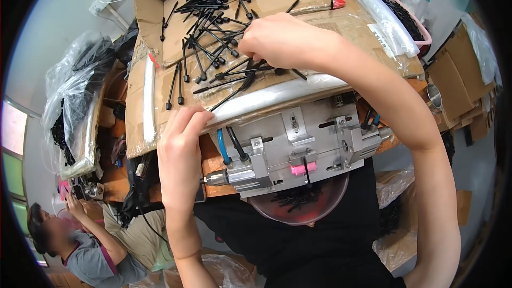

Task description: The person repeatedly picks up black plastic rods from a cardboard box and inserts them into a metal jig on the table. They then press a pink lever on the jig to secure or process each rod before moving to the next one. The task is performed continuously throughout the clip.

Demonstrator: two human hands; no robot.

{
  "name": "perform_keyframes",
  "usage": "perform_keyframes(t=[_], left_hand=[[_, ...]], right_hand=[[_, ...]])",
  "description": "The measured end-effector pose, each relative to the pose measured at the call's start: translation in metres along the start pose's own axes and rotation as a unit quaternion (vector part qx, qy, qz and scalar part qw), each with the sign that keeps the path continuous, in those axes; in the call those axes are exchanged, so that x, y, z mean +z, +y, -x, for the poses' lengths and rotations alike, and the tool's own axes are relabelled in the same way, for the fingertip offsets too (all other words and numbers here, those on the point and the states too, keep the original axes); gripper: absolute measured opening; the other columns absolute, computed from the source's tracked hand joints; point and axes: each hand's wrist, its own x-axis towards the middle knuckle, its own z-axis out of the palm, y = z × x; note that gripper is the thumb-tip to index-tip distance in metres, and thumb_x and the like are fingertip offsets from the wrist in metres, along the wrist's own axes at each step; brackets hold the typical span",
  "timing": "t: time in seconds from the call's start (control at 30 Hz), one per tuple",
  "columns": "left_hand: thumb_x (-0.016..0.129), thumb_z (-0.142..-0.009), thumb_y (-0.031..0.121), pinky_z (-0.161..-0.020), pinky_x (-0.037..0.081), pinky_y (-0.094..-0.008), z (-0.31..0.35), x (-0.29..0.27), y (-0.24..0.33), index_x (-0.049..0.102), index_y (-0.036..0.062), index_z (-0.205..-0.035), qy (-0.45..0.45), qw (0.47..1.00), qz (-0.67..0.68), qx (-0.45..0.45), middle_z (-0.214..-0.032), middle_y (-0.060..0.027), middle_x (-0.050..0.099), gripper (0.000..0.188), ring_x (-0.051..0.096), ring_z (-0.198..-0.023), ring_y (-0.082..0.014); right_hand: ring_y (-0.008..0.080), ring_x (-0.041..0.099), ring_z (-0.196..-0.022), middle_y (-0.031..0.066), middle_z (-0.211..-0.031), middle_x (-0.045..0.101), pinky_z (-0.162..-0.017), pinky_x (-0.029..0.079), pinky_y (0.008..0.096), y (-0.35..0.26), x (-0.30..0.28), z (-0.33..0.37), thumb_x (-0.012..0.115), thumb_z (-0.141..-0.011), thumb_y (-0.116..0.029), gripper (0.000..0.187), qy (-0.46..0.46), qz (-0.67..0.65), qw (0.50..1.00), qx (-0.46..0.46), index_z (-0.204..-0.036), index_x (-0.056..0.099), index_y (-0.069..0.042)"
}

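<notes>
Curled fingers of the right hand [269,42] dip among black rods [219,60]; whether they pinch one cannot be told. Fingertips of the left hand [184,138] bend beside a rod's end, their hold likewise unclear. Those rods lie scattered over cardboard [360,29] beyond the metal fixture [274,152], which bears a pink block [304,168]. Below the fixture's near edge is a bowl [333,202] with black pieces. Left of the fixture are a plastic bag [80,69] and a co-worker [96,250]; right of it, cartons [458,74]; beyond-right, a pink basket [426,40].
</notes>
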Motion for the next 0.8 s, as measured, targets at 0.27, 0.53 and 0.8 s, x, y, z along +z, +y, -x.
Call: perform_keyframes(t=[0.27,0.53,0.8], left_hand=[[0.063,-0.075,-0.007,-0.077,0.047,-0.0397,0.019,-0.004,0.007,0.065,0.0023,-0.098,0.013,1.000,-0.022,-0.008,-0.093,-0.0099,0.062,0.025,0.057,-0.088,-0.0296],[0.071,-0.069,-0.012,-0.075,0.045,-0.0381,0.045,0.003,0.032,0.055,0.0001,-0.136,0.065,0.997,0.023,-0.045,-0.092,-0.0112,0.059,0.070,0.053,-0.084,-0.0261],[0.077,-0.072,0.002,-0.077,0.042,-0.0368,0.112,0.061,0.141,0.048,-0.0063,-0.139,-0.074,0.990,0.112,-0.040,-0.094,-0.0093,0.056,0.074,0.052,-0.084,-0.0254]], right_hand=[[0.0344,0.068,-0.084,0.0157,-0.080,0.069,-0.073,0.053,0.0429,-0.010,0.003,-0.020,0.067,-0.077,0.000,0.008,-0.005,-0.035,0.999,-0.007,-0.084,0.069,-0.002],[0.0076,0.059,-0.067,0.0038,-0.082,0.067,-0.055,0.045,0.0218,0.037,0.005,-0.016,0.067,-0.093,-0.020,0.024,0.161,-0.503,0.841,0.113,-0.105,0.068,0.001],[0.0101,0.058,-0.064,0.0094,-0.083,0.064,-0.055,0.046,0.0185,0.026,-0.029,0.072,0.049,-0.100,-0.006,0.021,0.250,-0.510,0.798,0.204,-0.120,0.051,0.001]])
